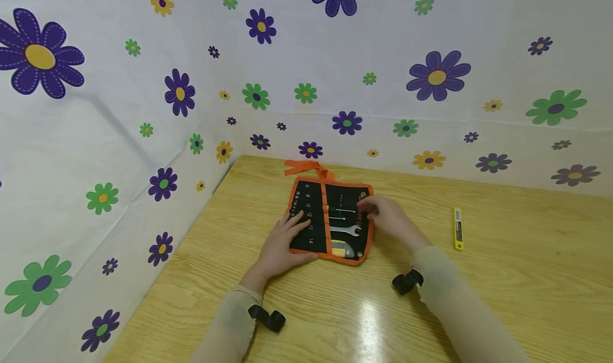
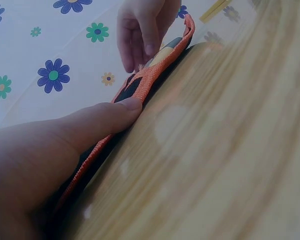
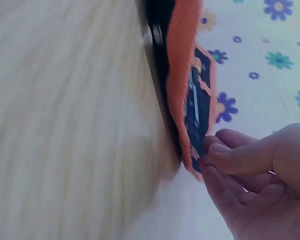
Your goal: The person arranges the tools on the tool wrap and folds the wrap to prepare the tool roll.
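Observation:
A black tool pouch [image 1: 306, 235] with orange edging lies spread on the table, numbers printed along its left part. Its pockets hold an open-end wrench [image 1: 346, 230], two thin metal-shafted tools, and a yellow-and-grey tool [image 1: 342, 249] at the near end. My left hand [image 1: 280, 244] rests on the pouch's left part with fingers spread, its thumb [image 2: 121, 112] along the near orange edge. At the right edge is my right hand [image 1: 389, 217], fingers loosely bent. In the right wrist view its thumb and forefinger come together beside the pouch, with nothing showing between them.
A flat yellow object [image 1: 458, 229] with a dark label and a hole at one end lies right of the pouch. An orange strap [image 1: 306, 166] trails from the pouch's far edge. Flower-printed sheeting [image 1: 373, 49] borders the wooden table [image 1: 536, 256] at the back and left.

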Motion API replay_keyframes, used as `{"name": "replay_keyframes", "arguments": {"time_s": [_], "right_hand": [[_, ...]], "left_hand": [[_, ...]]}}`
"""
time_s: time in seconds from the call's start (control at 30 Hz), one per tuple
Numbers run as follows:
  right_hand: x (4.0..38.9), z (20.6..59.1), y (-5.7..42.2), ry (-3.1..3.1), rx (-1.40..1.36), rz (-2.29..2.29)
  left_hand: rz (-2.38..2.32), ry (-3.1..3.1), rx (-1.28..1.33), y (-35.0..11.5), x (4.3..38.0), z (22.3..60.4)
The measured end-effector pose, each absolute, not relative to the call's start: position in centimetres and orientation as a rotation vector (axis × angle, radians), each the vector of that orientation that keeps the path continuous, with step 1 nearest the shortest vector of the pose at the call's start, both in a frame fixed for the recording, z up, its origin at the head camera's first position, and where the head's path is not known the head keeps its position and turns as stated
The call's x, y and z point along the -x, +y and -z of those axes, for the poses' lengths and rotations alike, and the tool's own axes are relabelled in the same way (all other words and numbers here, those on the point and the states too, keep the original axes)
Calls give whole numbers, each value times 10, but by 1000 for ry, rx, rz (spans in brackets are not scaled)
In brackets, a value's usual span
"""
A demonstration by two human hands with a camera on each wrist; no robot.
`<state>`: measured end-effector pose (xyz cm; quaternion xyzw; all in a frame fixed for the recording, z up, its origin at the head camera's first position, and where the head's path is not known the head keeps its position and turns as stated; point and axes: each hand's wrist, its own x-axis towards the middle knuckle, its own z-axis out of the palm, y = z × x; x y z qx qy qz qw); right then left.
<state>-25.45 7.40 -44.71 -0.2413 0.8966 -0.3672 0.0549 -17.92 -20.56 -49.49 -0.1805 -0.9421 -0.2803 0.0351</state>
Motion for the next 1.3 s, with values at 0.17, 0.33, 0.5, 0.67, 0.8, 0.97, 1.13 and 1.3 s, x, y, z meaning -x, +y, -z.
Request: {"name": "replay_keyframes", "arguments": {"time_s": [0.17,0.33,0.5,0.67,0.8,0.97,1.13,1.3], "right_hand": [[248,445,94,2755,717,1117],[240,439,116,2771,676,1091],[236,433,141,2775,610,1077],[238,429,169,2813,511,1042],[241,431,193,2862,410,999],[245,433,217,2923,320,977],[249,434,232,2945,254,951],[254,436,240,2899,195,953]], "left_hand": [[853,-2904,550,-206,179,495],[847,-2911,553,-206,179,496],[840,-2924,539,-206,179,496],[844,-2928,531,-206,180,496],[838,-2930,530,-206,180,496],[842,-2931,521,-206,180,496],[837,-2921,534,-206,181,496],[836,-2913,541,-205,180,495]]}}
